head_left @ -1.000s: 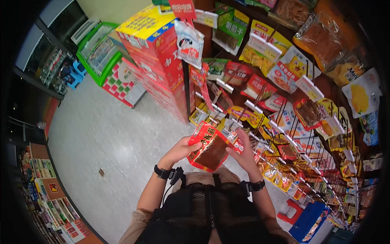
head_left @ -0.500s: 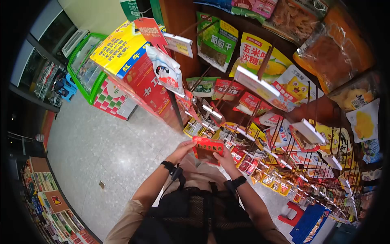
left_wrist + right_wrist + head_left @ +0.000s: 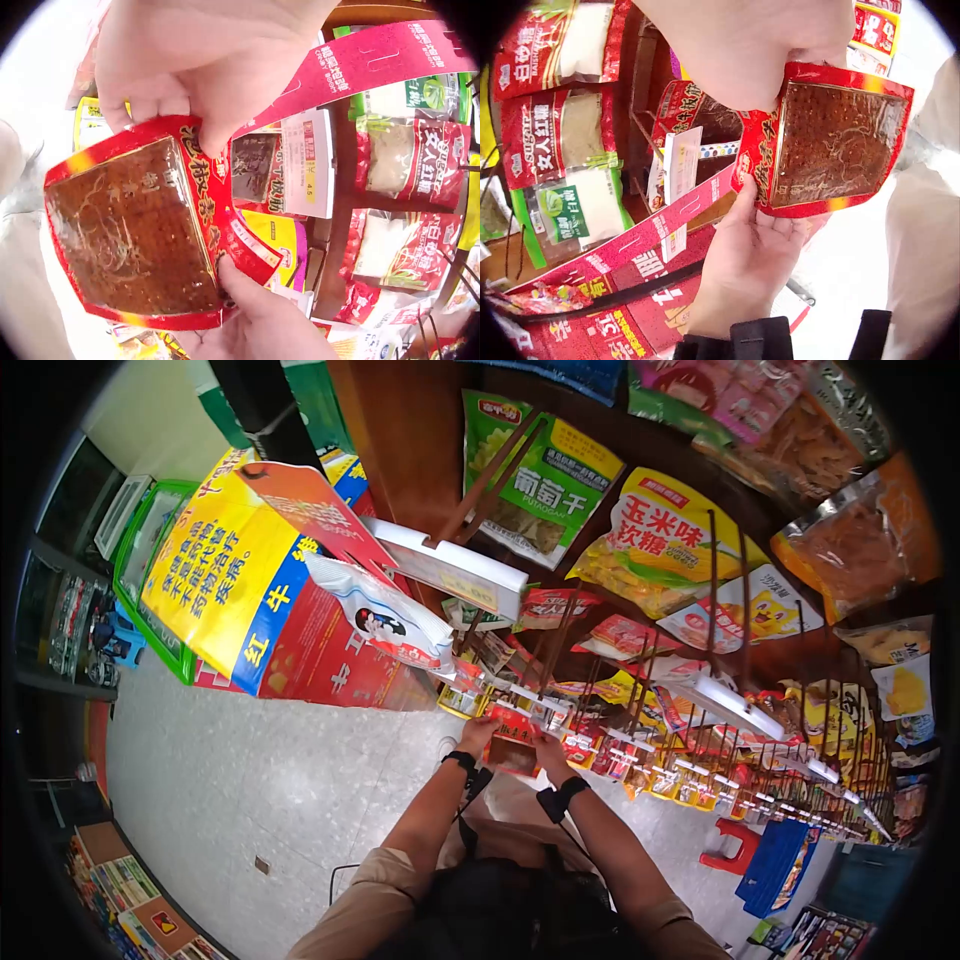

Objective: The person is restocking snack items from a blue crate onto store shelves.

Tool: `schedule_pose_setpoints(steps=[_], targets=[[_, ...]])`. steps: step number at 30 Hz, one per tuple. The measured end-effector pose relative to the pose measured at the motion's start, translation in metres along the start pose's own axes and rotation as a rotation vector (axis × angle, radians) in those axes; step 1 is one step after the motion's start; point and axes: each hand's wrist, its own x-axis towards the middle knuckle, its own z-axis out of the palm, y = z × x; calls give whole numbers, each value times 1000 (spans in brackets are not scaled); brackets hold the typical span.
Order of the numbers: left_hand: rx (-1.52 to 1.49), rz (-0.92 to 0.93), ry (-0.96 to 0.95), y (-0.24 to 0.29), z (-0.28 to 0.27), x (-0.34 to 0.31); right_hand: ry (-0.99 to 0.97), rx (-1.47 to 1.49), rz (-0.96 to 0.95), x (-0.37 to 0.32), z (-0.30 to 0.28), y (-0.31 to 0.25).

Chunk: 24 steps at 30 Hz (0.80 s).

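Observation:
Both hands hold a red snack packet [image 3: 514, 737] with a clear window showing brown contents, low in front of the rack in the head view. My left hand [image 3: 477, 735] pinches one upper corner, thumb on the printed front. The right hand [image 3: 550, 754] grips the other end of that printed top edge. In the left wrist view the packet's window [image 3: 135, 232] faces the camera, the right hand [image 3: 270, 322] below. Behind it a similar red packet [image 3: 255, 169] hangs by a price tag [image 3: 309, 161]. Fingers behind the packet are partly hidden.
Hooks on the rack carry bagged snacks, such as a green raisin bag [image 3: 540, 490] and a yellow corn candy bag [image 3: 655, 525]. Price tag holders [image 3: 735, 705] jut out. Red and yellow boxes [image 3: 225, 575] are stacked at left. A red stool [image 3: 732, 846] stands at lower right.
Both hands have moved forward with the packet, closer to the rack, and the packet has tipped away. The right hand's spread fingers have closed on its edge. The view has moved nearer the shelves.

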Motion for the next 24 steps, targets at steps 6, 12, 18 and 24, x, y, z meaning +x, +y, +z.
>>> schedule_pose_setpoints(steps=[6, 12, 18, 24], targets=[[-144, 17, -76, 22, 2, 8, 115, 286, 59, 11, 7, -29], [-166, -6, -142, 80, 8, -39, 116, 600, -66, 7, 6, -41], [-121, 38, -151, 76, -2, -31, 38, 569, -52, -2, -4, -59], [-147, 112, -183, 71, -9, -37, 5, 588, -160, -15, -7, -60]])
